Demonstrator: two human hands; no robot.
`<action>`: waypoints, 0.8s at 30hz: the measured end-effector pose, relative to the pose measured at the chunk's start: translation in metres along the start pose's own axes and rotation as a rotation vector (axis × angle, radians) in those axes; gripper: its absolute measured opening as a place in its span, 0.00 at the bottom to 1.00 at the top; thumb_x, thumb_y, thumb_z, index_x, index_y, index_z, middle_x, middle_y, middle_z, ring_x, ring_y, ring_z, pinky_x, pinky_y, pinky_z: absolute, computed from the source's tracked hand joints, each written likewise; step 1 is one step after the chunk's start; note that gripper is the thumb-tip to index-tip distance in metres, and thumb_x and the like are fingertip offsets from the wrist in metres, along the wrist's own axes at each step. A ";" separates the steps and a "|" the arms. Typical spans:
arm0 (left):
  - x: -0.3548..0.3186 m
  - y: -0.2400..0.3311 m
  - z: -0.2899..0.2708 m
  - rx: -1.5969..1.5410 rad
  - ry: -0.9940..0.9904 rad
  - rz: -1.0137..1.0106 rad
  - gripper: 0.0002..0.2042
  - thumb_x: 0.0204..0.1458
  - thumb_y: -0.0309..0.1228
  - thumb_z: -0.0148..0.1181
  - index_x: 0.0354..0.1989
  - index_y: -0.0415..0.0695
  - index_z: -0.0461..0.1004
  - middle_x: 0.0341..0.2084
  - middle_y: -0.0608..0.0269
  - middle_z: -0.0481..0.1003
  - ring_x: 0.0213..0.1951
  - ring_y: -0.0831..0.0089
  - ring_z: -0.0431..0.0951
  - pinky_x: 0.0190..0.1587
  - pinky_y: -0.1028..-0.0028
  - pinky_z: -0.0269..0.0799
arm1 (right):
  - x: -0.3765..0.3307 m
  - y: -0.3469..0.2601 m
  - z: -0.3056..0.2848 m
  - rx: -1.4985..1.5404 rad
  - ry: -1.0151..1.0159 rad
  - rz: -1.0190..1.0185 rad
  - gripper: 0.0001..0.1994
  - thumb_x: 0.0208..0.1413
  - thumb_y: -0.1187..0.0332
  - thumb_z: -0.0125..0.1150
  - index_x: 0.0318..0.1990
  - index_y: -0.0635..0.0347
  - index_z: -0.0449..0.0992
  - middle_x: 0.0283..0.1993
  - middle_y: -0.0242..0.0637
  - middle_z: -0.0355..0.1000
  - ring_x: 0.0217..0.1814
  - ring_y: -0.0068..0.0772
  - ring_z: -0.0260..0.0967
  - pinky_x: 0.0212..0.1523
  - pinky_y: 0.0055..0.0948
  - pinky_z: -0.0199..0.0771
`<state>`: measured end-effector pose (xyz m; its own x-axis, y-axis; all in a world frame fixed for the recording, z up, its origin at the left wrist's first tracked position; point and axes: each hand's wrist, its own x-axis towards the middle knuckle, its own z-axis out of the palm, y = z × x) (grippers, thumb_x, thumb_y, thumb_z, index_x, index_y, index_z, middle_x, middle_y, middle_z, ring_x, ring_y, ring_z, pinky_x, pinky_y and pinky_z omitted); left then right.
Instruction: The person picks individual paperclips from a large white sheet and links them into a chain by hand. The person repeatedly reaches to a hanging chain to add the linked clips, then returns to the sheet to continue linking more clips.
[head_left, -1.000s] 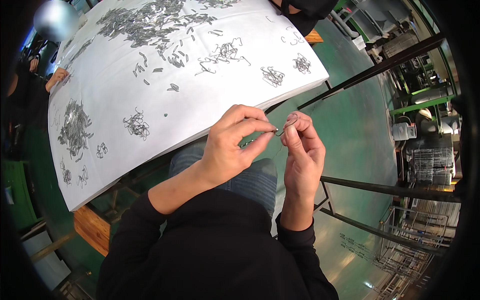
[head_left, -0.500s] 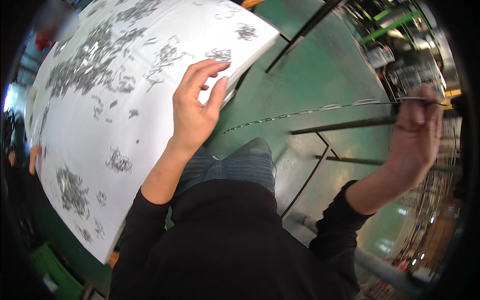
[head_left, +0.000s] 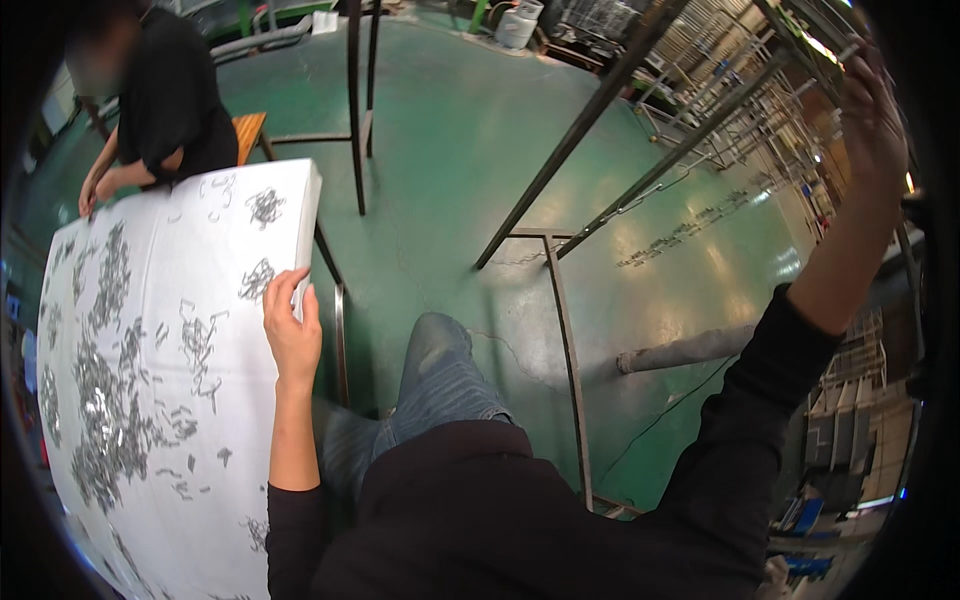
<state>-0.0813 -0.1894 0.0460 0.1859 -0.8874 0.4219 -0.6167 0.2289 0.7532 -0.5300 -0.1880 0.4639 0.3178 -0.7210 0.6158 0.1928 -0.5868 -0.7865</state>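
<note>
My left hand [head_left: 292, 335] rests at the edge of a white-topped table [head_left: 240, 390], fingers loosely curved and apart, holding nothing. Beside its fingertips lies a small heap of thin bent metal pieces [head_left: 257, 280]. My right hand [head_left: 872, 125] is raised high at the far right, close to a dark metal frame [head_left: 745, 95]. Its fingers are pinched at the upper end of a thin chain of metal links [head_left: 628, 205], which slants down leftward along a frame bar; the stretch nearest the hand is hard to make out.
Many small metal pieces [head_left: 105, 410] are strewn over the table. Another person in black [head_left: 180, 90] stands at its far end, by an orange wooden stool [head_left: 250, 132]. Dark frame legs [head_left: 572, 370], a grey pipe [head_left: 685, 348] and a blurred linked strand [head_left: 690, 228] stand out against the green floor.
My view has swung to the right. My right hand has risen toward the frame with the chain; my left hand has come down from the air onto the table's edge.
</note>
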 end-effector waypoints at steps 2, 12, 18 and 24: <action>0.005 -0.028 0.014 0.194 -0.043 0.114 0.12 0.49 0.23 0.55 0.44 0.40 0.73 0.47 0.53 0.69 0.50 0.59 0.68 0.48 0.64 0.65 | -0.007 -0.006 -0.021 -0.288 0.309 -0.104 0.16 0.62 0.75 0.47 0.56 0.66 0.64 0.45 0.33 0.65 0.32 0.11 0.59 0.23 0.08 0.61; -0.018 -0.112 0.032 0.628 -0.305 0.128 0.15 0.43 0.19 0.56 0.43 0.41 0.71 0.59 0.55 0.59 0.65 0.54 0.51 0.64 0.49 0.45 | -0.057 -0.018 -0.131 -0.428 0.637 -0.111 0.14 0.60 0.72 0.52 0.52 0.68 0.67 0.41 0.38 0.70 0.36 0.18 0.68 0.31 0.11 0.73; -0.018 -0.117 0.028 0.643 -0.341 0.141 0.15 0.41 0.14 0.53 0.39 0.40 0.72 0.59 0.56 0.60 0.67 0.55 0.49 0.65 0.49 0.42 | -0.095 -0.034 -0.177 -0.434 0.776 -0.092 0.12 0.56 0.72 0.58 0.48 0.63 0.72 0.39 0.34 0.73 0.34 0.20 0.72 0.30 0.12 0.77; -0.020 -0.122 0.025 0.637 -0.325 0.160 0.14 0.38 0.13 0.53 0.35 0.40 0.73 0.58 0.54 0.61 0.66 0.54 0.48 0.66 0.50 0.41 | -0.120 -0.054 -0.202 -0.408 0.894 -0.091 0.10 0.55 0.72 0.59 0.44 0.62 0.74 0.40 0.34 0.74 0.33 0.19 0.73 0.29 0.12 0.77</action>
<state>-0.0289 -0.2098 -0.0672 -0.1192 -0.9591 0.2567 -0.9609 0.1765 0.2133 -0.7665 -0.1441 0.4420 -0.5335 -0.5814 0.6143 -0.2064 -0.6149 -0.7611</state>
